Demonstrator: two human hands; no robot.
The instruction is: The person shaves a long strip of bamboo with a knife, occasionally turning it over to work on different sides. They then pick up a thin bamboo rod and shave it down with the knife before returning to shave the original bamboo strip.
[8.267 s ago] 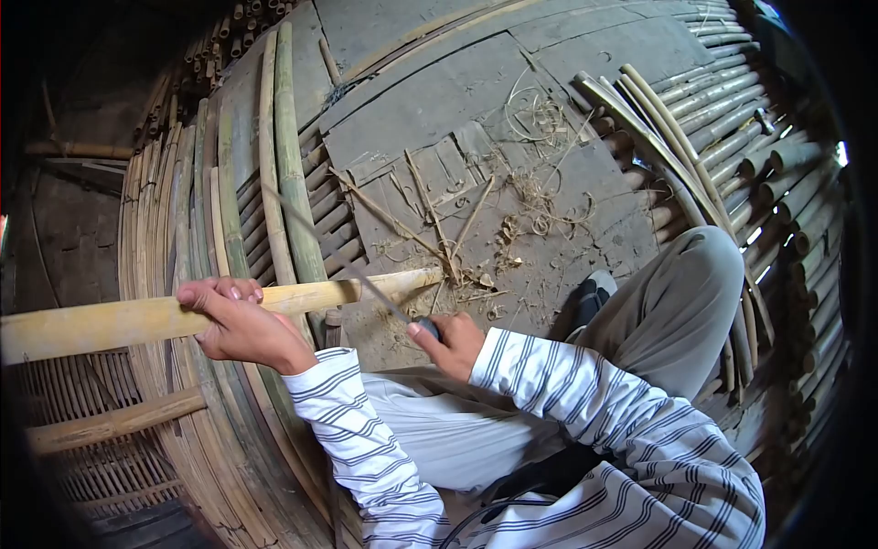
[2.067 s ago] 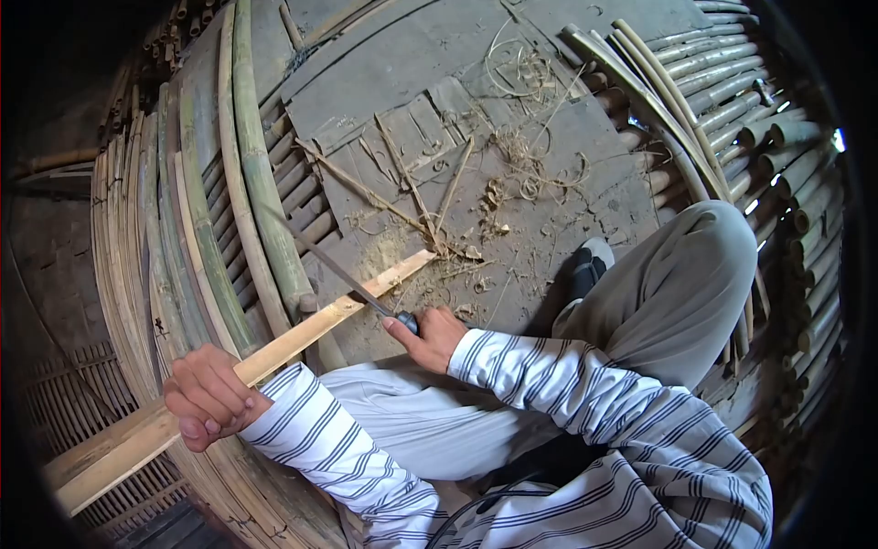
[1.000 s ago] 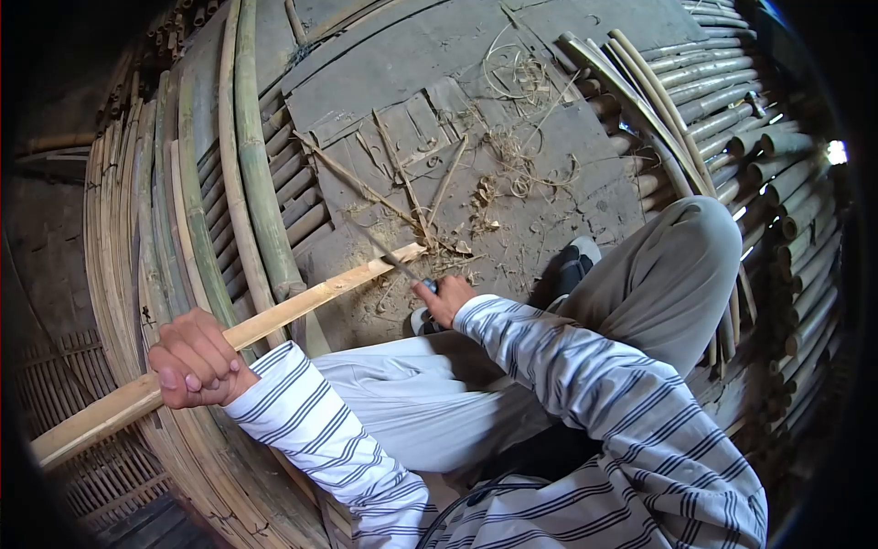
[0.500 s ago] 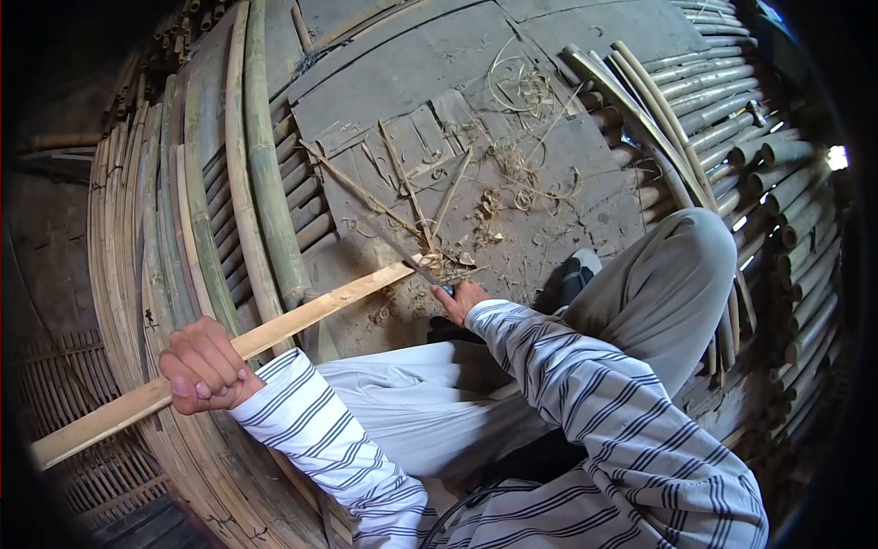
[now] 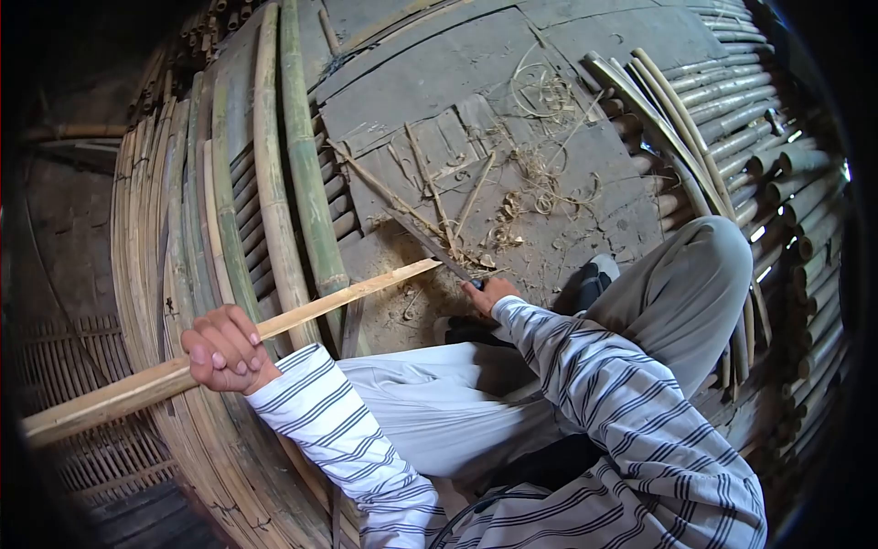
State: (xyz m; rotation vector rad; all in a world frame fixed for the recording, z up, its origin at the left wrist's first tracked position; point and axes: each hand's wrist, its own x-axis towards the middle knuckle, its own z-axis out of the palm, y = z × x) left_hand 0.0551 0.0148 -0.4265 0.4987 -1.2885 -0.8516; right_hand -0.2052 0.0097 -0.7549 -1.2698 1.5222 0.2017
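My left hand (image 5: 227,348) is closed in a fist around a long split bamboo strip (image 5: 334,302), which slants from the lower left up toward the middle of the floor. Its pale inner face shows toward the far end, which tapers off beside the blade. In my right hand (image 5: 491,295) is the dark handle of a knife (image 5: 428,245); the fingers are wrapped round it. The long, dark blade points up and left, with its part near the handle right at the tip of the strip. Thin shavings (image 5: 466,261) lie around that tip.
Long green bamboo poles (image 5: 306,174) and bundled strips (image 5: 137,238) lie along the left. Flat boards (image 5: 613,210) cover the floor ahead, strewn with curled shavings (image 5: 540,174) and a few thin sticks (image 5: 476,194). Bamboo slats (image 5: 722,91) and loose poles (image 5: 681,137) lie at the right.
The scene has shifted right in view as the head turned slightly. The blade crossed over the strip's end before; now it sits at the very tip. Both hands keep their grips.
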